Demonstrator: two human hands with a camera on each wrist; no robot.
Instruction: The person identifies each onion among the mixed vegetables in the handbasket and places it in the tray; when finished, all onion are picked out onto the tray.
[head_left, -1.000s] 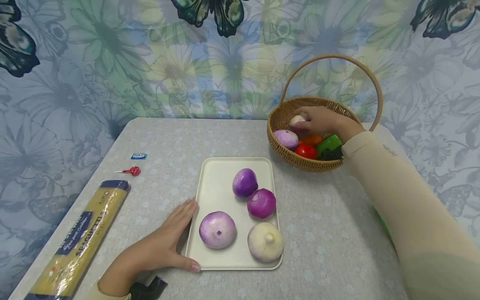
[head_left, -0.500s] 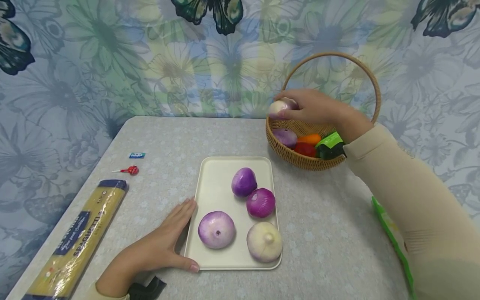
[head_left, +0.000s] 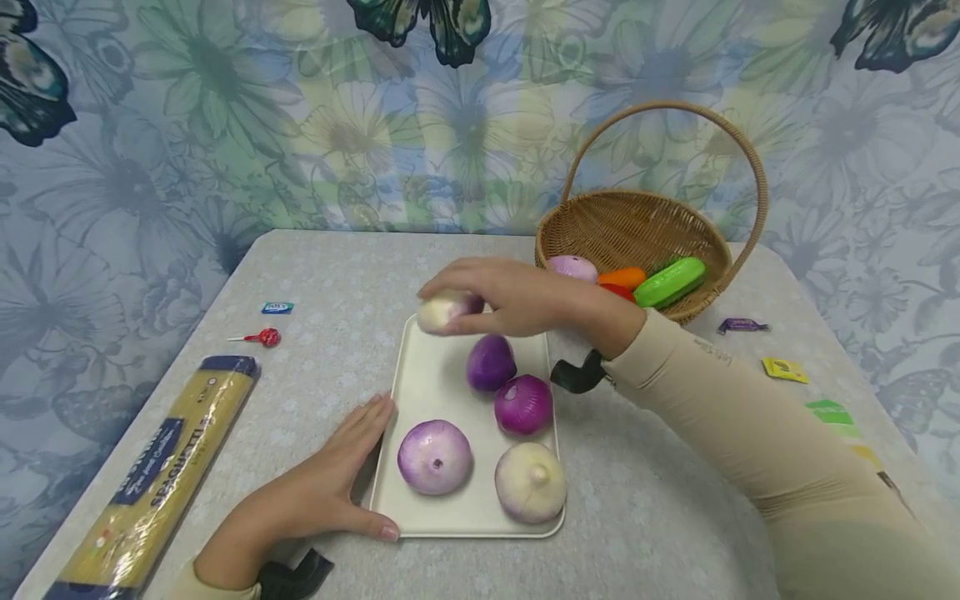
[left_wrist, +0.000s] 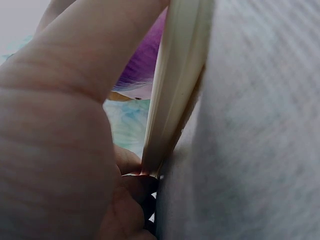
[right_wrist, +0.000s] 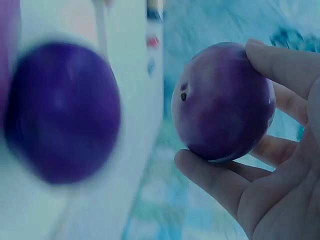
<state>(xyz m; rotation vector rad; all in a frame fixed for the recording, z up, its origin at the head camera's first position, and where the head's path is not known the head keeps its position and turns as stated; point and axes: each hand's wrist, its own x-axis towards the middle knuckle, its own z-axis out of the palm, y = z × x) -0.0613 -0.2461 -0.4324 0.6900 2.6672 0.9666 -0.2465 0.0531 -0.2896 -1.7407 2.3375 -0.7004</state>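
The right hand point(head_left: 525, 300) holds one small pale onion point(head_left: 442, 311) with its fingers curled around it, just above the far end of the tray point(head_left: 427, 375). Four more onions lie on the tray: a dark purple one point(head_left: 491, 363), a bright purple one point(head_left: 522, 405), a pale purple one point(head_left: 434, 457) and a whitish one point(head_left: 529, 482). The left hand point(head_left: 315, 500) lies flat and open on the table point(head_left: 660, 483), touching the tray's near left edge. Behind the tray stands one basket point(head_left: 637, 225) with one onion point(head_left: 572, 267) and three other toy foods in it. One spaghetti pack point(head_left: 153, 479) and one lollipop point(head_left: 262, 337) lie at the left. A second ago the right hand was down in the basket; now it has come over to the tray with the onion, and the left hand has not moved.
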